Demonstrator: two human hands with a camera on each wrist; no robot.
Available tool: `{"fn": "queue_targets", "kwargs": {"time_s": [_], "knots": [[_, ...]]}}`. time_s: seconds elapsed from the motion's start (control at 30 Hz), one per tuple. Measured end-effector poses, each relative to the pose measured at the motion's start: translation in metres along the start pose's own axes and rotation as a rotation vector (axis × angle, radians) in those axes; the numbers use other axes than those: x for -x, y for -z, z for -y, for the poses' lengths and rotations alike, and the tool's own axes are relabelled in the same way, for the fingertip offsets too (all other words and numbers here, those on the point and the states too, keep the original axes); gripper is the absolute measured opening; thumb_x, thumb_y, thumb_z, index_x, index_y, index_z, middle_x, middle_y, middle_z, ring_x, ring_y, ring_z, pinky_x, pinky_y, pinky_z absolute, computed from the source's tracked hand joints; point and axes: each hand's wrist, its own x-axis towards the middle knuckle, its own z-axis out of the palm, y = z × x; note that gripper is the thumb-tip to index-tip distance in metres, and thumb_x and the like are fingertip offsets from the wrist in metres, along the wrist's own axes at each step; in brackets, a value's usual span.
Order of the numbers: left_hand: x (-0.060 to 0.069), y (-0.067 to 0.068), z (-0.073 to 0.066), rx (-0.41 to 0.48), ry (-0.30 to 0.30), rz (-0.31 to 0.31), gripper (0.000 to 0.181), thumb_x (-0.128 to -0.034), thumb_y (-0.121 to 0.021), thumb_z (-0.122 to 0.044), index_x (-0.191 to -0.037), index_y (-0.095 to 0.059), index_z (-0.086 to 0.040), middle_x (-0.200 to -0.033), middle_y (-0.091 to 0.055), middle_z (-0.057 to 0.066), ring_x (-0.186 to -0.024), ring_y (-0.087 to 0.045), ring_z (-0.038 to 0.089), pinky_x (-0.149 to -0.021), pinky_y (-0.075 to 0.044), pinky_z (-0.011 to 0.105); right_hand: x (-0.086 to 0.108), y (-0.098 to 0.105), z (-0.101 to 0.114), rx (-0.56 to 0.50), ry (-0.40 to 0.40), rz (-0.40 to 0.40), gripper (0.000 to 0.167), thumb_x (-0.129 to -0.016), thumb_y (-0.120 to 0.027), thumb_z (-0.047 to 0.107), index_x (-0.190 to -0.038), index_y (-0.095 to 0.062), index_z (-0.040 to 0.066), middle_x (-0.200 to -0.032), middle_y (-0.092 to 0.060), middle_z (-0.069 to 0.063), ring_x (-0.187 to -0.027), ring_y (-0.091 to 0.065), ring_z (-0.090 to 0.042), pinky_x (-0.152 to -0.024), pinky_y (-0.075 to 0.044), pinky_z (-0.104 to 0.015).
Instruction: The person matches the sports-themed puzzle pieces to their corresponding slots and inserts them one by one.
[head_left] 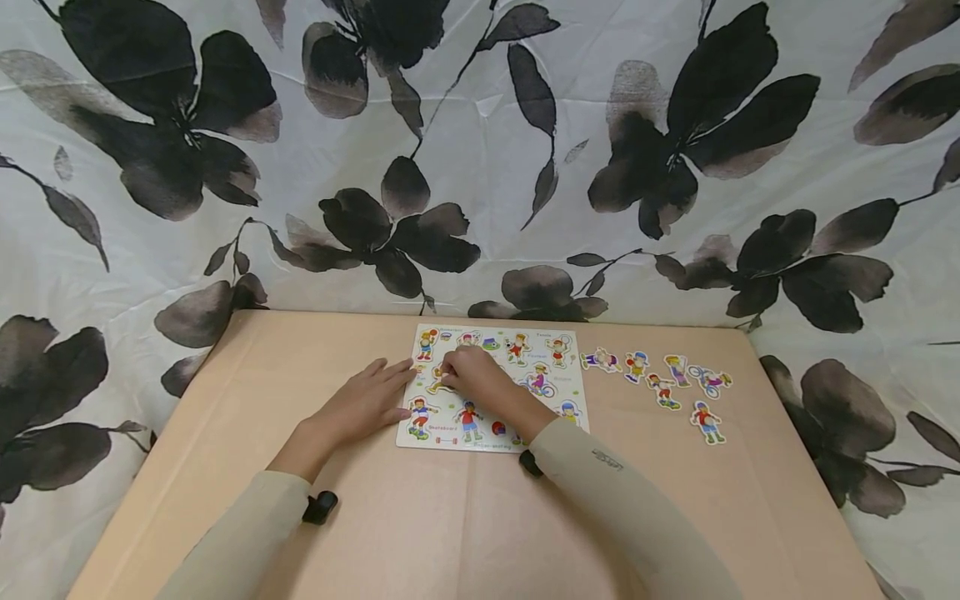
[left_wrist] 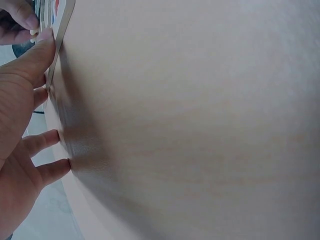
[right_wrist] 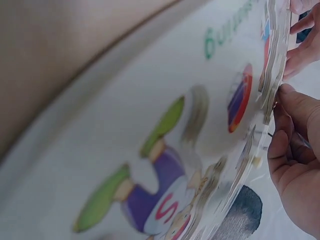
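Observation:
A white wooden puzzle board [head_left: 480, 443] printed with children doing sports lies on the table. My left hand [head_left: 365, 398] rests at its left edge, fingers spread, the thumb touching the rim near the lower left. Over the left middle of the board, my right hand [head_left: 480, 379] has its fingers curled and pinches a small puzzle piece [head_left: 437, 382], mostly hidden by the fingers. In the left wrist view, a pale bit of that piece [left_wrist: 33, 35] shows between thumb and finger. The right wrist view shows the right hand [right_wrist: 297, 160] low at the board's surface.
Several loose puzzle pieces lie right of the board, among them a standing figure [head_left: 707, 422] and a cyclist [head_left: 709, 382]. The light brown table [head_left: 465, 525] ends against a floral cloth [head_left: 480, 167] behind it.

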Motion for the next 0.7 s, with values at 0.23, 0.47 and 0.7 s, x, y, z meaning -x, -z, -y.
{"fn": "queue_targets", "kwargs": {"time_s": [0.23,0.47,0.7], "knots": [[0.0004,0.0008,0.0007,0.007,-0.001,0.003,0.072,-0.0988,-0.068,-0.044,-0.156,-0.045,-0.006,-0.164,-0.04,0.014,-0.147,-0.036,0.054,-0.119,-0.036,0.065,-0.0035,-0.0017,0.0037,0.017,-0.018,0.031,0.014,-0.099,-0.072,0.026,-0.096,-0.076,0.013,-0.084,-0.066,0.003,-0.073,-0.054,-0.008,-0.065,-0.047,-0.018],[0.0003,0.0031,-0.0004,0.015,-0.003,0.008,0.071,-0.0986,-0.069,-0.042,-0.155,-0.045,-0.006,-0.164,-0.041,0.015,-0.147,-0.036,0.054,-0.119,-0.036,0.065,-0.0055,-0.0043,0.0033,0.03,-0.018,0.022,0.012,-0.098,-0.073,0.025,-0.094,-0.074,0.014,-0.082,-0.063,0.004,-0.073,-0.053,-0.009,-0.064,-0.046,-0.018],[-0.0005,0.0029,-0.0002,0.018,0.0,0.011,0.071,-0.0983,-0.069,-0.042,-0.155,-0.046,-0.006,-0.164,-0.04,0.014,-0.146,-0.037,0.053,-0.118,-0.036,0.065,-0.0021,-0.0009,0.0033,0.0,-0.033,0.028,0.015,-0.098,-0.074,0.028,-0.1,-0.074,0.013,-0.086,-0.065,0.004,-0.075,-0.055,-0.009,-0.066,-0.048,-0.018]]}}
